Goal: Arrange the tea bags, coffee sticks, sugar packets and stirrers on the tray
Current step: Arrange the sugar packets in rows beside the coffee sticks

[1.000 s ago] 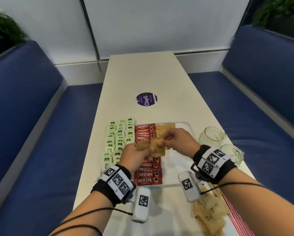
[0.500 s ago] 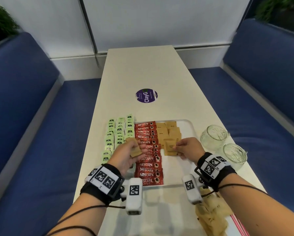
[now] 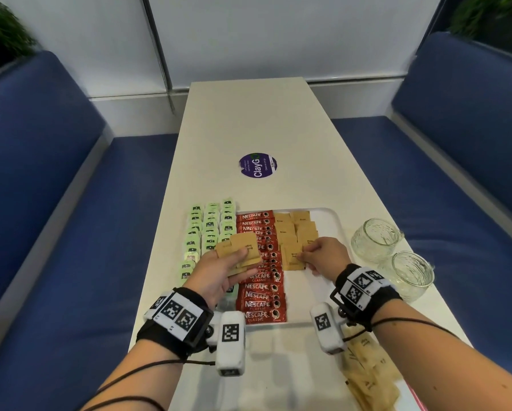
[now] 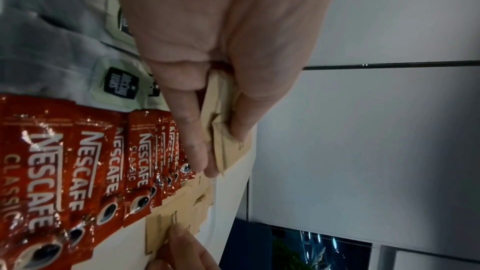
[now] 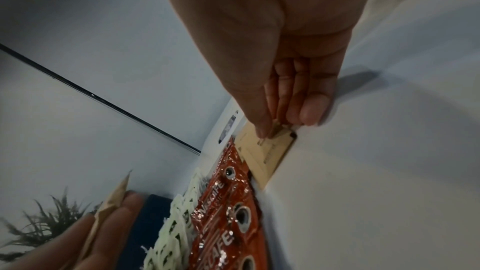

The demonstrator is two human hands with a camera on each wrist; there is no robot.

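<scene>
A white tray [image 3: 336,229] holds rows of green tea bags [image 3: 202,229], a column of red Nescafe coffee sticks [image 3: 260,280] and brown sugar packets [image 3: 293,229]. My left hand [image 3: 219,271] grips a small stack of brown sugar packets [image 3: 242,252] above the coffee sticks; thumb and fingers pinch the stack [image 4: 223,130]. My right hand [image 3: 323,256] pinches the edge of one brown sugar packet [image 3: 291,258] lying on the tray beside the coffee sticks; the pinched packet [image 5: 270,151] lies flat.
Two empty glass jars [image 3: 376,238] [image 3: 412,274] stand right of the tray. Loose brown packets [image 3: 367,378] lie on the table [image 3: 248,120] near its front right corner. A purple round sticker [image 3: 257,166] is mid-table. Blue benches flank both sides.
The hands met over the tray a second ago, then parted. My right hand has brought one packet down onto the tray; my left has drawn back with the remaining stack.
</scene>
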